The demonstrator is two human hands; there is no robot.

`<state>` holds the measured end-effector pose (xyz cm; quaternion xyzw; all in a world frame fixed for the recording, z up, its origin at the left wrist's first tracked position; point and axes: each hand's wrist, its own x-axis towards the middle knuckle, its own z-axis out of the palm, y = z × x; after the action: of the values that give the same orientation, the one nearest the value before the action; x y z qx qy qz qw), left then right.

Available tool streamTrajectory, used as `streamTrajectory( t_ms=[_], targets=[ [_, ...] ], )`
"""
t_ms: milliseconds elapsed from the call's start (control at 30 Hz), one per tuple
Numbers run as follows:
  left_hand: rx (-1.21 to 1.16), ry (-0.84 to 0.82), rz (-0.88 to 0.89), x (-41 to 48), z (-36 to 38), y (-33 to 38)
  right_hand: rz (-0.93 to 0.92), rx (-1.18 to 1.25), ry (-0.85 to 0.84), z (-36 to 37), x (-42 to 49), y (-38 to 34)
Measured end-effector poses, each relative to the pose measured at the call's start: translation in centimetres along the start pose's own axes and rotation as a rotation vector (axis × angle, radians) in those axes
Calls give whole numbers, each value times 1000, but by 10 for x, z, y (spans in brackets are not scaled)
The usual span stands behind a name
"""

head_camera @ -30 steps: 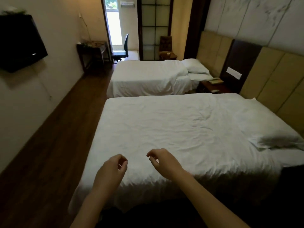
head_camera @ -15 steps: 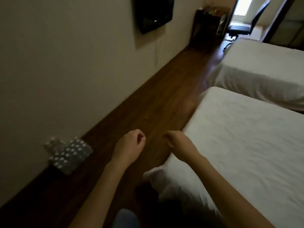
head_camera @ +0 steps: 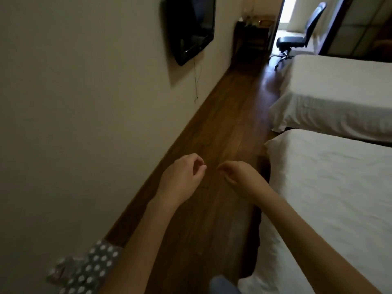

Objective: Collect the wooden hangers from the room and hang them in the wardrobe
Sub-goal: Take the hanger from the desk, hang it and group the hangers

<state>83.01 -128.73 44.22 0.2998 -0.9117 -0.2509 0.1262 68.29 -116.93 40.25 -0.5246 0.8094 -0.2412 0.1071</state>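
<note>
Hangers and wardrobe: none visible in the head view, so their location cannot be told. Left hand (head_camera: 182, 179) and right hand (head_camera: 239, 179) hover side by side over the wooden floor (head_camera: 222, 128), close together but not touching, both empty, fingers loosely curled inward, gripping nothing. Bare forearms reach up from the bottom of the view. Near bed (head_camera: 331, 198) with white sheet lies just right of the right arm; second white bed (head_camera: 335, 92) sits beyond it, a narrow gap between them. Plain wall (head_camera: 84, 102) runs along the left, with a dark TV (head_camera: 191, 28) mounted on it and a thin cable hanging below. Polka-dot item (head_camera: 93, 270) rests on the floor against the wall, lower left, partly blurred. Dark desk (head_camera: 250, 37) stands at the far end by the wall; black office chair (head_camera: 301, 37) near a bright doorway beside it.
</note>
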Motion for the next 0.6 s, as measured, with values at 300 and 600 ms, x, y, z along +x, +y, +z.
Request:
streamTrajectory(
  t_ms=[300, 600],
  targets=[
    [-58, -102, 167, 222, 24, -2, 207, -16, 130, -32, 163, 87],
    [-65, -160, 266, 486, 49, 34, 333, -30, 82, -132, 363, 211]
  ],
)
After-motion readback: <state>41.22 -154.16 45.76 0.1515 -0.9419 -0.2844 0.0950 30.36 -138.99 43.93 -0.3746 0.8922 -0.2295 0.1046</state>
